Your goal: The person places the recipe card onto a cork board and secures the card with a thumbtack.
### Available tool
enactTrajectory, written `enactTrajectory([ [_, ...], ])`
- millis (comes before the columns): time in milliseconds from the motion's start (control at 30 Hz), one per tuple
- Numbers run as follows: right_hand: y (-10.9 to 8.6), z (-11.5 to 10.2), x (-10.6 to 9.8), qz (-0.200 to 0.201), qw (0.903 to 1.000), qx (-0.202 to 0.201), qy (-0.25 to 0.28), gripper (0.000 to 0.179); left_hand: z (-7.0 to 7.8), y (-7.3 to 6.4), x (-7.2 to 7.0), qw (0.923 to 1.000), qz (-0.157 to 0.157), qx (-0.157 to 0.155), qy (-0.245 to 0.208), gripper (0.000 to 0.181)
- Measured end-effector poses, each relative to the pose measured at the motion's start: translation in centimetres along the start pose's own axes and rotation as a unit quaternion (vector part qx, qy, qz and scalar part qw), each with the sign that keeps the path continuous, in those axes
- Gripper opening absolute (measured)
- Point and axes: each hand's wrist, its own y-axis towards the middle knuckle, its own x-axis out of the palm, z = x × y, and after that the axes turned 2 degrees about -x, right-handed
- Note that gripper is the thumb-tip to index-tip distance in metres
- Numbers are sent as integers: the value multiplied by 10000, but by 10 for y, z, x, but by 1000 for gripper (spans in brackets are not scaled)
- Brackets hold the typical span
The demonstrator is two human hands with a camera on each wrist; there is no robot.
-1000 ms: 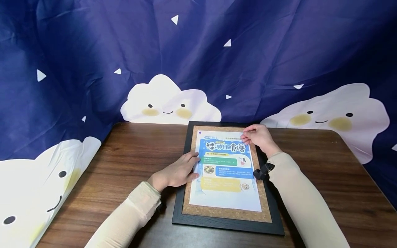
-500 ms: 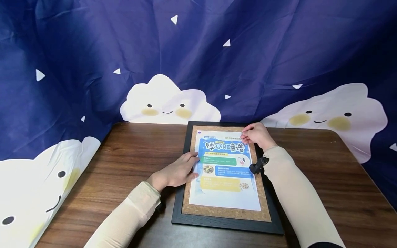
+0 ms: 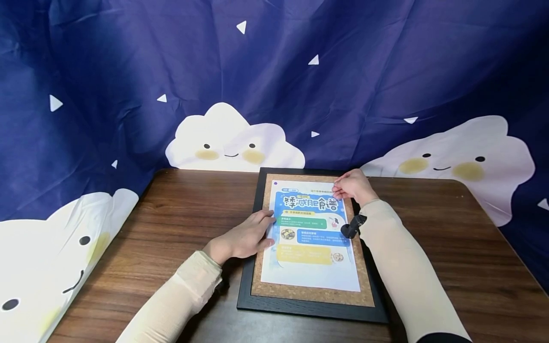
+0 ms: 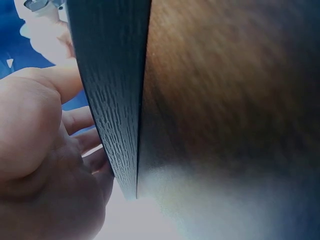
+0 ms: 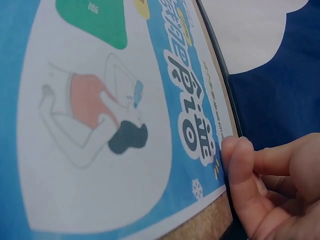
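A printed poster (image 3: 310, 278) lies on a cork board (image 3: 309, 296) with a black frame (image 3: 300, 307). One small purple pin (image 3: 275, 183) marks the poster's top left corner. My left hand (image 3: 244, 237) reaches across the frame's left side, fingers relaxed and tips on the poster's left edge; in the left wrist view its palm (image 4: 40, 145) is beside the frame's edge (image 4: 110, 90). At the top right corner, my right hand (image 3: 355, 186) has thumb and fingertips (image 5: 240, 155) pinched together against the paper; whatever they pinch is hidden.
The board stands on a brown wooden table (image 3: 180, 209), its far end at the table's back edge. Behind hangs a dark blue cloth (image 3: 274, 71) printed with white clouds. A black wrist device (image 3: 353, 226) on the right arm overlaps the poster's right edge.
My right wrist and forearm have swung left, the wrist device now lying over the poster's edge. The right fingertips stay at the same corner; my left hand keeps its place.
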Motion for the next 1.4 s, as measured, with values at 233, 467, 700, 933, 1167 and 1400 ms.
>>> enactTrajectory([
  [233,1,1,1,27,10000,30,81,25,4,0,-2,9995,-147,-213,159,62],
  [467,1,3,2,67,9999,96,-8,26,7,-1,-4,9995,-120,-180,212,63],
  [700,1,4,0,33,9999,94,-48,28,-21,10,17,9995,75,34,289,66],
  [933,1,1,1,12,9999,106,-59,30,-26,9,19,9997,172,81,-177,68],
  [1167,0,2,1,-24,9997,244,21,26,-33,13,26,9998,173,81,7,71],
  [1400,0,1,0,-70,9994,333,47,23,-30,12,25,9995,225,176,106,69],
])
